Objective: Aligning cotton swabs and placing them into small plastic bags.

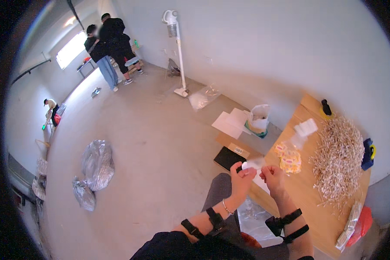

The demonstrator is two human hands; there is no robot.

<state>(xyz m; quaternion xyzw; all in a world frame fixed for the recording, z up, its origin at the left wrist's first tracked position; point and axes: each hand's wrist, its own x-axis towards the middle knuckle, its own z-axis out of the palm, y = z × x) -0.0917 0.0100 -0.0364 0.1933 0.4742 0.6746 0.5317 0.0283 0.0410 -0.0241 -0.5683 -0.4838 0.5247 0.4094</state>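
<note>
My left hand (242,178) is closed on a small translucent plastic bag (255,163), which looks whitish and slightly blurred. Beside it, the fingers of my right hand (272,177) are pinched together close to the bag's edge; what they hold is too small to make out. Both hands hover at the left edge of a wooden table (301,190). On its top, a heap of cotton swabs (338,160) spreads on the right. Yellow-and-pink printed cards (289,158) lie nearer my right hand, with clear bags (306,128) behind them.
A black flat pad (230,158) and a cardboard box (234,145) are left of the table. Behind stands a lined bin (259,119). Packed clear sleeves (350,225) and a red bag (363,225) sit at the right edge. A stick vacuum (180,56) leans on the wall; silver bags (97,164) lie on the floor.
</note>
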